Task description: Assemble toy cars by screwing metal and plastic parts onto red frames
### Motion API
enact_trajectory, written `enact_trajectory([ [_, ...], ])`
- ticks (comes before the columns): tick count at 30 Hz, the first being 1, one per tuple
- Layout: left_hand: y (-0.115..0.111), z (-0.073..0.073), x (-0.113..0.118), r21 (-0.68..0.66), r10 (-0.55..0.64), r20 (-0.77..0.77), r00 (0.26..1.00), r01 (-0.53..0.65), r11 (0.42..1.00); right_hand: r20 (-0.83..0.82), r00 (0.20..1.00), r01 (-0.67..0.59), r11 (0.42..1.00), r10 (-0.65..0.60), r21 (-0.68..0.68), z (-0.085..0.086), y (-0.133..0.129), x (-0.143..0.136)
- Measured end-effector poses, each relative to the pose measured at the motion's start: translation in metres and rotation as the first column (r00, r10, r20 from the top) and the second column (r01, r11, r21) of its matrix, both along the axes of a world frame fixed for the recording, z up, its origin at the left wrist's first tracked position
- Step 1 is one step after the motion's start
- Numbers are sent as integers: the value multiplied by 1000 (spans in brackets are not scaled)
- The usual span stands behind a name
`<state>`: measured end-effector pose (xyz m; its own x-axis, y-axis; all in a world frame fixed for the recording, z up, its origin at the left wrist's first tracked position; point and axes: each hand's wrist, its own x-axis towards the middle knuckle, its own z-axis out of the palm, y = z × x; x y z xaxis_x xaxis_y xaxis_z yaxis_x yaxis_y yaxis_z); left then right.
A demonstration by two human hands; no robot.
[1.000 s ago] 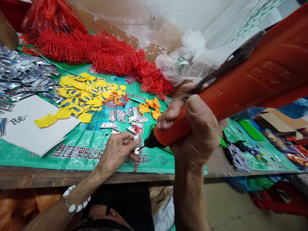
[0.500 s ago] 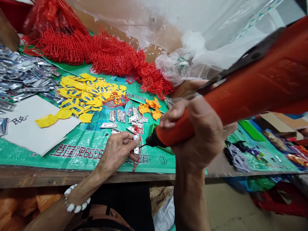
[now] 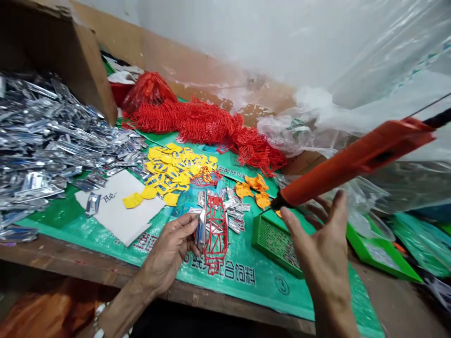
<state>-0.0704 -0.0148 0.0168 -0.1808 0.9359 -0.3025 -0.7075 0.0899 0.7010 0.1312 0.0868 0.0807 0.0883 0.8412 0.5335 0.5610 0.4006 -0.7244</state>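
My left hand (image 3: 164, 256) pinches a shiny silver plastic part (image 3: 200, 231) between thumb and fingers. A red openwork plastic frame (image 3: 225, 241) is joined to it or held against it; I cannot tell which. My right hand (image 3: 326, 251) is open, thumb and fingers spread, just below an orange-red electric screwdriver (image 3: 345, 166). The screwdriver hangs slanted from its cord, its bit pointing down left over a green tray (image 3: 260, 234) with many small metal pieces in it. Several loose silver parts (image 3: 234, 213) lie behind the red frame.
A big heap of silver parts (image 3: 66, 145) spills from a cardboard box (image 3: 93, 70) at left. Yellow pieces (image 3: 169, 164), red frames (image 3: 207, 122) and orange pieces (image 3: 257, 183) lie farther back. White card (image 3: 123, 206) rests left; another green tray (image 3: 384, 256) stands right.
My right hand has let go of the screwdriver, which has swung up and away from the silver part. My left hand has turned the red frame broadside. The view has shifted left.
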Motion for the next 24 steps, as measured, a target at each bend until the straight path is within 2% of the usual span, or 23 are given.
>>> enact_trajectory([
  [1,-1,-2,-2,-11,16,27,1000,-16,1000,47,997,67,998,-67,-9,-9,-9,-4],
  [2,-2,-4,-3,-14,22,46,999,-21,1000,34,997,72,995,-70,-62,-18,-20,-10],
  [3,-2,-6,-3,-11,17,55,998,-16,1000,-19,1000,-2,983,-2,-181,-25,-30,-18],
  [4,-2,-7,-3,-3,2,54,999,-2,1000,-116,985,-156,928,124,-338,-32,-40,-26],
  [5,-3,-8,-3,5,-19,39,999,19,1000,-271,937,-331,817,222,-473,-38,-48,-36],
  [6,-3,-8,-3,4,-36,8,999,36,999,-432,863,-482,682,261,-551,-43,-55,-45],
  [7,-4,-8,-3,-2,-48,-44,998,48,999,-560,788,-591,568,254,-573,-47,-60,-53],
  [8,-5,-8,-5,-11,-53,-114,992,52,999,-643,734,-650,504,220,-569,-50,-63,-60],
  [9,-7,-7,-6,-19,-53,-197,979,50,999,-686,702,-676,482,191,-557,-52,-65,-65],
  [11,-10,-6,-12,-36,-42,-367,929,32,999,-687,695,-685,486,211,-543,-56,-64,-72],
  [14,-15,-7,-22,-51,-39,-559,828,13,999,-524,718,-696,456,458,-555,-54,-55,-74],
  [15,-17,-7,-25,-63,-46,-613,789,9,998,-421,722,-683,473,549,-556,-52,-50,-75],
  [17,-19,-8,-30,-106,-73,-717,693,-4,994,-146,750,-617,602,645,-507,-44,-35,-80],
  [18,-20,-9,-32,-129,-88,-759,646,-17,992,-7,773,-572,693,634,-439,-40,-26,-85],
  [19,-20,-10,-33,-148,-100,-790,605,-30,989,132,781,-528,759,610,-380,-36,-17,-93],
  [20,-20,-11,-33,-161,-107,-811,576,-44,986,278,742,-509,783,609,-356,-34,-7,-103],
  [24,-19,-14,-30,-194,-116,-819,562,-81,978,419,527,-582,673,739,-456,-36,20,-156],
])
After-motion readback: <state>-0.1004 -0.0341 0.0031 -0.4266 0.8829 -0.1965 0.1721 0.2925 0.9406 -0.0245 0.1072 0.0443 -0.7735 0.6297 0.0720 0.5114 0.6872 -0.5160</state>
